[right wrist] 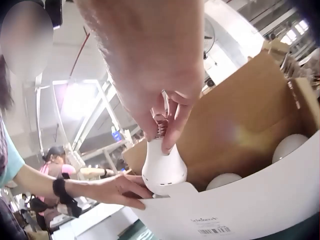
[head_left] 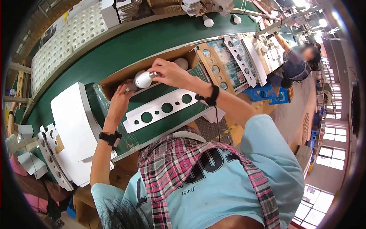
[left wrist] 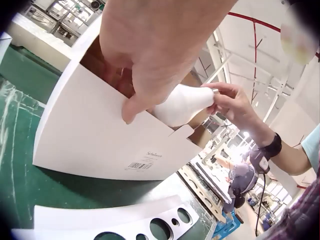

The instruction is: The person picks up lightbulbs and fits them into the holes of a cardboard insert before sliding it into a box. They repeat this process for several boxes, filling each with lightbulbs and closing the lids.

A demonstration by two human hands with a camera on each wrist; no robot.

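An open box, white outside and brown inside, shows in the head view [head_left: 122,73], left wrist view [left wrist: 100,135] and right wrist view [right wrist: 250,205]. My right hand [head_left: 173,73] [left wrist: 240,107] [right wrist: 150,65] pinches the metal screw base of a white bulb [head_left: 142,79] [left wrist: 182,105] [right wrist: 164,167]. That bulb tilts at the box's opening, its round end toward my left hand. My left hand [head_left: 120,101] [left wrist: 150,55] [right wrist: 112,191] grips the box's near wall, thumb outside and fingers inside; its fingertips are partly hidden. More white bulbs [head_left: 181,63] [right wrist: 225,181] sit in the box.
A white panel with round holes [head_left: 158,110] lies in front of the box. White sheets [head_left: 76,118] are stacked at the left. A brown holed strip [head_left: 212,66] and more white strips [head_left: 241,61] lie to the right. Two bulbs [head_left: 208,21] stand beyond the box.
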